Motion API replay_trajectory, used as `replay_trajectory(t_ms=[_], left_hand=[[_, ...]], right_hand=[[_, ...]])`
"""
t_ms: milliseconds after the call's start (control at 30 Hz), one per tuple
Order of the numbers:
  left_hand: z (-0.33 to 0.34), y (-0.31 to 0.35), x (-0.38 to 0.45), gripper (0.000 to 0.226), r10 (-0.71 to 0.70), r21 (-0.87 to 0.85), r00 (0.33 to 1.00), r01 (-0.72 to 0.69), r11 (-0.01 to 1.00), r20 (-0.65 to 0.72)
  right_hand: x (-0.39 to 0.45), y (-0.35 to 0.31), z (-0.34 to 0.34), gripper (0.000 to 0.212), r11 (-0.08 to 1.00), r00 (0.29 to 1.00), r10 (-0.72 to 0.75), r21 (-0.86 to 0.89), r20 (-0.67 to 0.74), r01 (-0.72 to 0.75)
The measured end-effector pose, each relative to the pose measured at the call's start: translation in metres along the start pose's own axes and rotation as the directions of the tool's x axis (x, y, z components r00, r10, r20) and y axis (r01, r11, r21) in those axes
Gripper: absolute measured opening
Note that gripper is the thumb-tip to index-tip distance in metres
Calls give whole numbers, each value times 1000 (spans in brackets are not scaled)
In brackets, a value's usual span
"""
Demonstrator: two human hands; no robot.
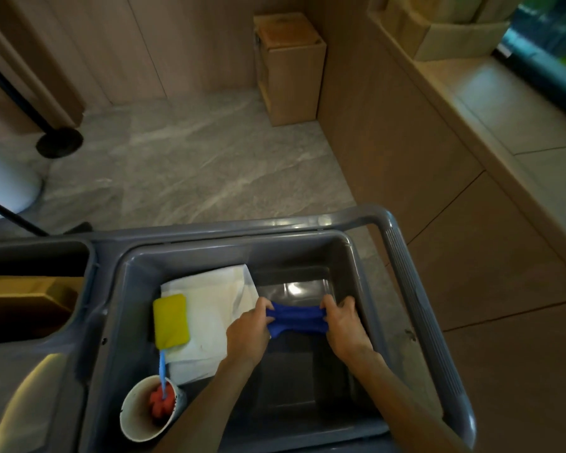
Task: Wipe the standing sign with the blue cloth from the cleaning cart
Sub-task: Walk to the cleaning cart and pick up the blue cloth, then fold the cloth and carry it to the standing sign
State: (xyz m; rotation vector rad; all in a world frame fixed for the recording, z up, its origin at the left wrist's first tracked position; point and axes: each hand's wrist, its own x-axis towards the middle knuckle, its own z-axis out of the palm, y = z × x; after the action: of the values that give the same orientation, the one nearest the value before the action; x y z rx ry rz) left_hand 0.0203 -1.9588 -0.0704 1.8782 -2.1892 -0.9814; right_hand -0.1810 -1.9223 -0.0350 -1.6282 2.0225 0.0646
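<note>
The blue cloth (296, 320) is stretched between my two hands over the grey tub (356, 266) of the cleaning cart. My left hand (249, 328) grips its left end and my right hand (343, 325) grips its right end, fingers curled round the fabric. A black pole on a round black base (59, 142) stands on the floor at the far left; whether it is the standing sign I cannot tell, as its top is out of frame.
In the tub lie a white folded cloth (209, 308), a yellow sponge (171, 320) and a white cup (144, 410) holding a red brush with a blue handle. The cart handle (422, 305) runs on the right. A wooden box (290, 67) stands by the wall.
</note>
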Motion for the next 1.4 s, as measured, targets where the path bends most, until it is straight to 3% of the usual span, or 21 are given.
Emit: replay_trajectory(t_ms=[100,367,633,933,1133,1400], left_hand=[[-17,11,-6,14,-49,-178,995,33,983,-85],[-79,49,-13,18,-41,-467,953,-110,878,-301],[-149,83,-14,26,3,-535,940,-197,821,-341],[-226,133,-33,26,26,-726,934,-296,621,-358],[-243,147,-52,23,5,-740,928,-299,602,-372],[-254,138,-73,25,-60,-747,918,-280,603,-392]], right_hand=[[-7,-3,-20,35,986,998,-25,165,-53,33],[-15,-6,-80,21,875,978,-44,465,-206,137],[-28,-22,-156,19,799,924,-85,529,-372,287],[-61,-43,-228,23,727,886,-177,550,-428,411],[-73,-58,-247,20,656,873,-227,594,-433,465],[-74,-75,-247,24,698,890,-263,563,-373,443]])
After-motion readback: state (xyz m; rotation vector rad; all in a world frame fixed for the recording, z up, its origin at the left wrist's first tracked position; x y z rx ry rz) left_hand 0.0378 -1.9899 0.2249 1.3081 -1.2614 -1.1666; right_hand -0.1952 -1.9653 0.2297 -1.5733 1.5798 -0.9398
